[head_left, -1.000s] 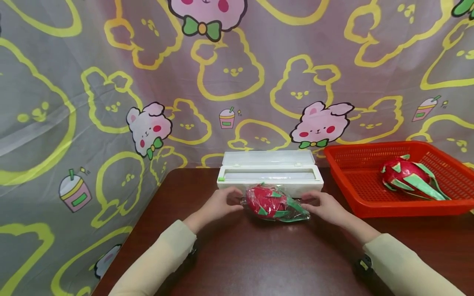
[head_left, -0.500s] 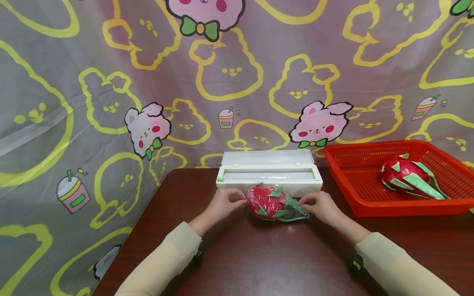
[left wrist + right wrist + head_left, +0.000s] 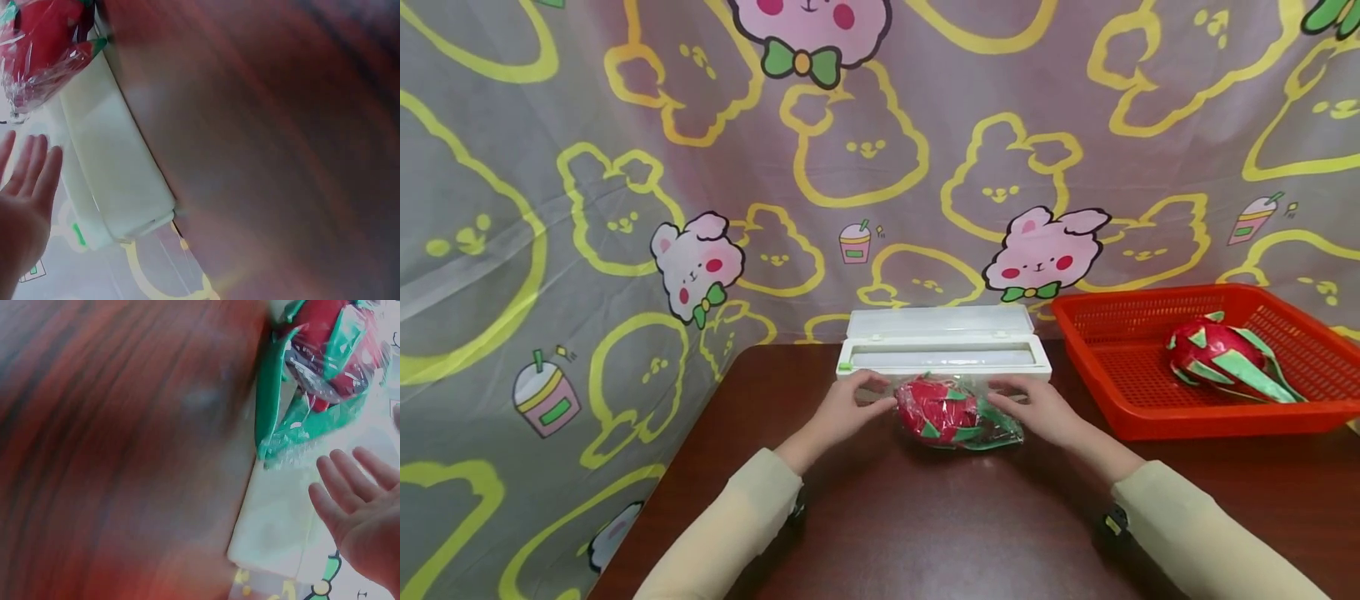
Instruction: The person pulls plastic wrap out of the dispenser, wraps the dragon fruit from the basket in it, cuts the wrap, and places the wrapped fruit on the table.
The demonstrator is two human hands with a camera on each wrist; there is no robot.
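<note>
A dragon fruit wrapped in clear film, red with green scales, lies on the table before a white cling film dispenser with its lid raised. My left hand is at the fruit's left end, fingers extended and nothing gripped. On the opposite side, my right hand hovers by the film-covered green tip with its fingers loosely straight. Both wrist views show a gap between the fingers and the wrapped dragon fruit, which sits against the dispenser. The thumbs are mostly out of the wrist views.
A red plastic basket stands on the right of the table, holding another dragon fruit. Behind the dispenser hangs a patterned cloth. Dark brown wood forms the tabletop.
Half a second ago both hands pinched at the film's ends; now their fingers have spread. The right hand has shifted left, over the fruit's tip. The dragon fruit has stayed in place.
</note>
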